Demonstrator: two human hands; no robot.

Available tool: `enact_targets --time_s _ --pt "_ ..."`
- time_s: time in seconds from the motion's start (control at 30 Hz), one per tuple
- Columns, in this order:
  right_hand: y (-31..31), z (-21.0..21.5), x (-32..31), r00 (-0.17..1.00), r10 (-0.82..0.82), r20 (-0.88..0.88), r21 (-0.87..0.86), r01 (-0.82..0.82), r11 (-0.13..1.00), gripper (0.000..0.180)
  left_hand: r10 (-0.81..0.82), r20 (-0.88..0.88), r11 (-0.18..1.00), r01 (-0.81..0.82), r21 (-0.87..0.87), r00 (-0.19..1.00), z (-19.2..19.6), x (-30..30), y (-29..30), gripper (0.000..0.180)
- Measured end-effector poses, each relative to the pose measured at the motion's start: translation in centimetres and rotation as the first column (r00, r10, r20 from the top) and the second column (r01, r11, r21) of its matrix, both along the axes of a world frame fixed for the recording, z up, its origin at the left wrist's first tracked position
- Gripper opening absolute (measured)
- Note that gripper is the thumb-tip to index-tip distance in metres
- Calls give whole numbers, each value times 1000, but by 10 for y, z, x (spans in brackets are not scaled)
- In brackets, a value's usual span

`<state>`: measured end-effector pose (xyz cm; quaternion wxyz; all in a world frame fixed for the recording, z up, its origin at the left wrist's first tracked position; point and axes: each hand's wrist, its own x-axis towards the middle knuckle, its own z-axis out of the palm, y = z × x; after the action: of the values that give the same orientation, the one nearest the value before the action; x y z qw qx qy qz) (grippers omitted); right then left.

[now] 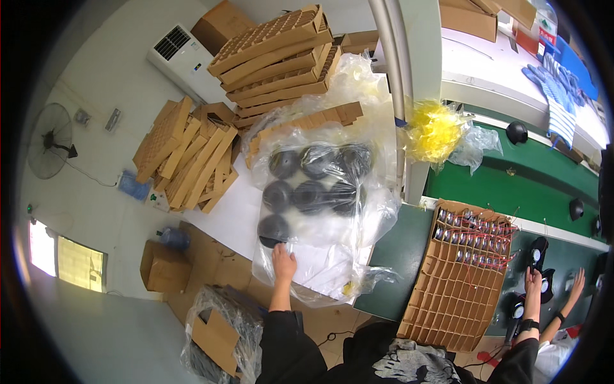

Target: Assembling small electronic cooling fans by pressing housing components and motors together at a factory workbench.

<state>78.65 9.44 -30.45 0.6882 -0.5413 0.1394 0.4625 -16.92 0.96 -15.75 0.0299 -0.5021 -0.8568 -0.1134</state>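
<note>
My left hand (283, 264) has its fingers at the near edge of a black dome-shaped shell (274, 226), closed on that edge. More black domes (310, 196) lie in rows beyond it, partly covered by clear plastic film (377, 221). At the right, my right hand (532, 296) has its fingers together at the lower end of a black housing with a round white centre (538, 254). Beside it sits a second black housing (547, 285). A divided cardboard tray (451, 294) lies between my arms, its far rows filled with small round metal parts with red wires (473, 240).
Another person's hand (577, 283) is over the green bench at the far right. Stacked cardboard dividers (275, 57) stand behind the domes, with more (192, 157) leaning at left. Yellow plastic (435, 131) hangs by a post. An open plastic-lined box (220, 333) stands below left.
</note>
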Motion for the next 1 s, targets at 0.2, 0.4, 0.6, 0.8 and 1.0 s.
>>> enact_targets --time_s 0.2,0.4,0.6,0.8,1.0 --pt "-34 19 -4 999 34 40 -32 -32 999 23 49 18 999 -49 -24 999 28 -20 40 44" --pt "-57 157 -167 941 245 233 62 -266 962 38 -78 -61 992 84 96 995 14 -49 44 49" --pt "-70 253 -322 475 674 566 -202 -713 671 20 -63 105 993 51 105 992 48 -11 51 35" --pt "-76 311 -410 -390 460 798 -495 -859 131 16 -281 713 848 -182 498 642 102 127 6 23" --pt "-65 325 -471 145 735 663 162 -986 49 76 -695 714 704 -120 700 87 137 247 10 34"
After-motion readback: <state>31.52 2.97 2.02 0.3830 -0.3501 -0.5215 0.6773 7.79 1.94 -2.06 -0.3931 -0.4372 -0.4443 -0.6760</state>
